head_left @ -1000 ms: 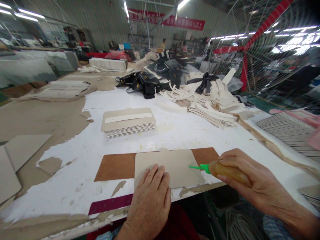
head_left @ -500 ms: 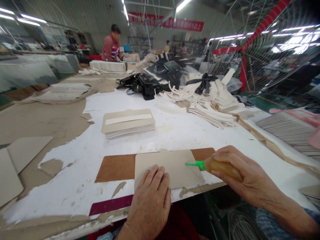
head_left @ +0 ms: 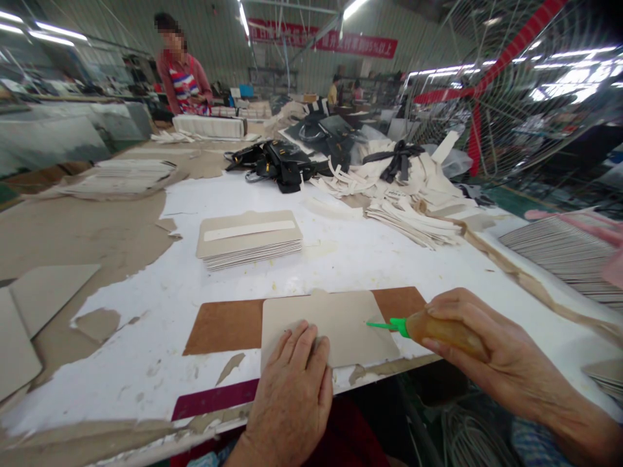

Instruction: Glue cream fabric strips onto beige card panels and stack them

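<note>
A beige panel [head_left: 348, 327] with rounded corners lies at the front edge of the table, across a brown strip [head_left: 226, 326] that shows on both sides of it. My left hand [head_left: 296, 376] rests flat on the panel's left part, fingers stretched out. In my right hand [head_left: 474, 344] is a glue bottle [head_left: 445, 334], amber and squeezable, its green nozzle pointing left. The nozzle tip is over the panel's right part; whether it touches is unclear. To the left of my left hand lies a dark purple strip [head_left: 214, 399].
A stack of beige panels [head_left: 250, 243] with a pale strip on top stands beyond the work. Black straps [head_left: 277, 162] and cream strips [head_left: 413, 220] are heaped farther back. More panels [head_left: 559, 250] are piled at the right, near a large fan [head_left: 479, 91]. A co-worker [head_left: 182, 78] stands far left.
My right hand has shifted slightly right with the glue bottle, drawing the nozzle tip towards the panel's right edge. My left hand stays put. The co-worker has moved left and stands more upright.
</note>
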`<state>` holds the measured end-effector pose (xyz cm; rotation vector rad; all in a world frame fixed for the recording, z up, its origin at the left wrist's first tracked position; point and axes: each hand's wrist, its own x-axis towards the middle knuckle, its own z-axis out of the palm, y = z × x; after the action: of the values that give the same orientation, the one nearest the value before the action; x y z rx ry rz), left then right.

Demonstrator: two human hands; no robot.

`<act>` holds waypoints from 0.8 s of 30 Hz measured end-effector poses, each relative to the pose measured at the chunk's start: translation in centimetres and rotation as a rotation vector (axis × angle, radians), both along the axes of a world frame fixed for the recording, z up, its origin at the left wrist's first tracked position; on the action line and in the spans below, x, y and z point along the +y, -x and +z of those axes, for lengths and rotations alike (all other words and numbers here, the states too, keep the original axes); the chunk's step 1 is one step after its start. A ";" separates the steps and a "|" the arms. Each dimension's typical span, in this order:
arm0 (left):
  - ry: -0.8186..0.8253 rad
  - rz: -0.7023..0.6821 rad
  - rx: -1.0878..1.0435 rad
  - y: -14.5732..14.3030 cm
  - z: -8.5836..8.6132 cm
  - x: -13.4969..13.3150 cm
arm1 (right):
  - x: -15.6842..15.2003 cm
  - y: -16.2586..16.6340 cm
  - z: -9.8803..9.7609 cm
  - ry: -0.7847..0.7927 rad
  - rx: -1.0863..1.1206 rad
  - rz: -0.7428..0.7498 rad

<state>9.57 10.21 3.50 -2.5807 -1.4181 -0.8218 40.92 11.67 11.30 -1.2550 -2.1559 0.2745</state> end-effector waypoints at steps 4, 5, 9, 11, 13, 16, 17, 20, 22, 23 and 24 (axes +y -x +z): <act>0.002 -0.006 0.001 0.0 0.1 0.0 | -0.2 -0.5 -0.8 0.023 0.009 -0.035; 0.001 -0.010 0.005 0.0 0.1 0.0 | -0.2 -0.6 -1.0 0.029 0.013 -0.044; -0.002 -0.016 0.017 0.1 0.3 0.1 | -0.3 -0.8 -1.3 0.024 0.012 -0.074; 0.004 -0.015 0.019 0.2 0.3 0.1 | -0.3 -0.8 -1.2 -0.012 -0.010 -0.068; 0.009 -0.015 0.020 0.2 0.3 0.0 | -0.2 -0.7 -1.1 -0.042 -0.024 -0.052; 0.004 -0.019 0.019 0.2 0.4 0.0 | 0.0 -0.6 -1.2 -0.056 -0.016 -0.040; 0.002 -0.021 0.019 0.2 0.4 0.0 | 0.1 -0.5 -1.3 -0.062 -0.008 -0.040; -0.004 -0.024 0.010 0.2 0.4 0.0 | 0.4 -0.2 -1.7 -0.068 0.031 -0.054; -0.002 -0.018 0.008 0.2 0.4 -0.1 | 0.6 0.0 -1.9 -0.057 0.065 -0.067; 0.000 -0.007 0.009 0.2 0.3 -0.1 | 0.7 0.1 -2.1 -0.053 0.086 -0.082; -0.001 0.011 0.008 0.1 0.2 -0.3 | 0.8 0.2 -2.3 -0.049 0.109 -0.104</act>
<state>9.42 9.96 3.72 -2.5708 -1.4278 -0.8094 40.76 12.46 9.04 -1.2897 -1.9869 0.2393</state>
